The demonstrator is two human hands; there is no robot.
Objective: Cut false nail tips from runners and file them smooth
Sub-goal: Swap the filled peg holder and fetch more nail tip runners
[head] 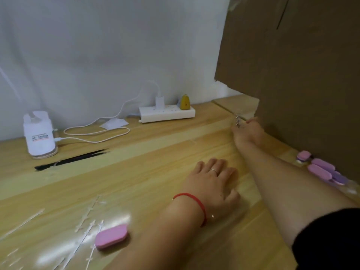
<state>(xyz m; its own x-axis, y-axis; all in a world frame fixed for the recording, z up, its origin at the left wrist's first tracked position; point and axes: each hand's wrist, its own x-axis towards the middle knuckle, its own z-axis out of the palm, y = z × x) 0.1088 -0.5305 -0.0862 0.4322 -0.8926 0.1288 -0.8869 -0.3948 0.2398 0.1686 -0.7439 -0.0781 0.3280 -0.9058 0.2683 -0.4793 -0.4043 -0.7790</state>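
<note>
At the far left a white cylindrical appliance (40,133) stands on the pale wooden table (148,156). The thin clear plastic runners (85,227) lie scattered along the near left edge. A pink oval buffing block (111,236) rests on them, just beside the left forearm. With the body leaning far to the right, that forearm could drag across the loose runners and push them or the block off the near edge. The left hand (212,184) lies palm down on the wood, fingers straight and slightly spread, holding nothing. The right hand (248,131) is stretched out to a small shiny object (237,121) at the foot of the brown cardboard sheet (292,75). Its fingers touch the object, but whether they pinch it cannot be told. A blind grab there might knock it away. More pink and lilac buffing blocks (321,170) sit at the far right.
</note>
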